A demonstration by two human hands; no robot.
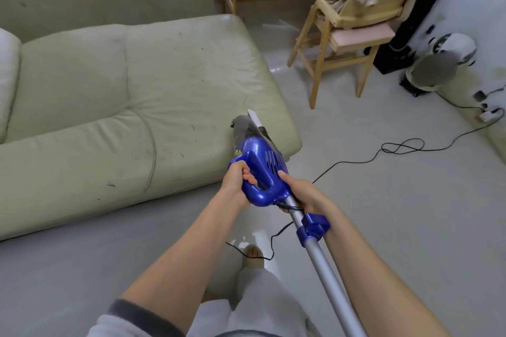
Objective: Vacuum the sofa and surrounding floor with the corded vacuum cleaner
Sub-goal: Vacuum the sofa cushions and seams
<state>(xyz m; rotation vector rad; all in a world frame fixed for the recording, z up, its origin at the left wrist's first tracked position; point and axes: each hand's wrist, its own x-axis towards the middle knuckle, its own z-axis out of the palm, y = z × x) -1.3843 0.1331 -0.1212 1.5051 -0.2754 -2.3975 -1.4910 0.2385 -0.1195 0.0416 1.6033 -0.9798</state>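
Only one feed on my end: head-worn wide-angle, pitched forward and steeply down, with edges visibly bowed. Both forearms run up from the bottom of the frame to close range at centre, the sofa (pixel 131 107) fills the left and upper-left, and the floor (pixel 383 213) runs to the right edge. No second view, so no overlap to report.

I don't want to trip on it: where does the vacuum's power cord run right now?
In the head view, the black cord leaves the blue vacuum cleaner, loops by the person's foot, then trails right across the floor toward the plug at the wall.
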